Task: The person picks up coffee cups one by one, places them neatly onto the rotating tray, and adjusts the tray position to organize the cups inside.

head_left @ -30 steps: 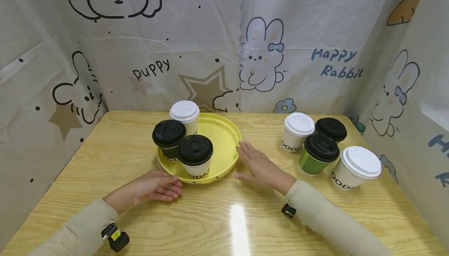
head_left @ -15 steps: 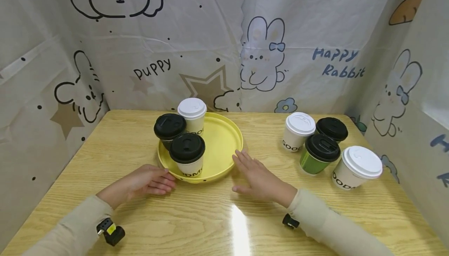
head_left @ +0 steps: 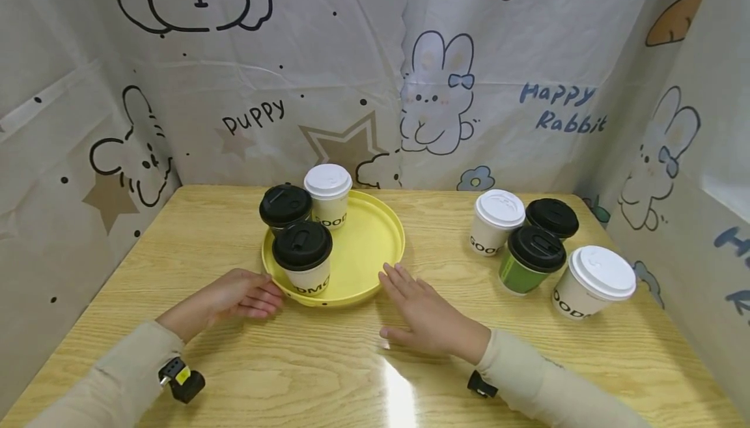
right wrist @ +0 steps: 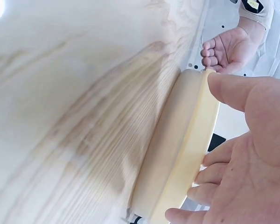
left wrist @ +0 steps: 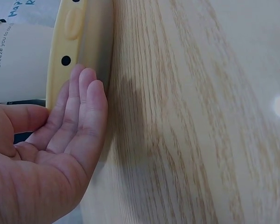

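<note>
A round yellow tray [head_left: 370, 245] carries three lidded paper cups on its left half. One is a white-lidded cup [head_left: 329, 195] at the back; another is a black-lidded dark cup [head_left: 285, 208] at left. In front stands a black-lidded white cup [head_left: 303, 255]. My left hand [head_left: 234, 301] pinches the tray's front-left rim, thumb on the edge and fingers along the outer wall in the left wrist view. At the front right, my right hand [head_left: 430, 314] has its fingers extended, the fingertips touching the tray's rim in the right wrist view.
To the right on the wooden table [head_left: 328, 376] stand a white-lidded cup [head_left: 497, 219], a green cup with a black lid [head_left: 530, 258], a black-lidded cup [head_left: 552, 216] behind it, and a larger white-lidded cup [head_left: 593, 283]. Printed curtains [head_left: 351, 76] enclose the back and sides.
The tray has turned clockwise: its white-lidded cup has shifted right and the front black-lidded cup left. My left hand has moved left with the rim; my right hand has slid slightly toward me.
</note>
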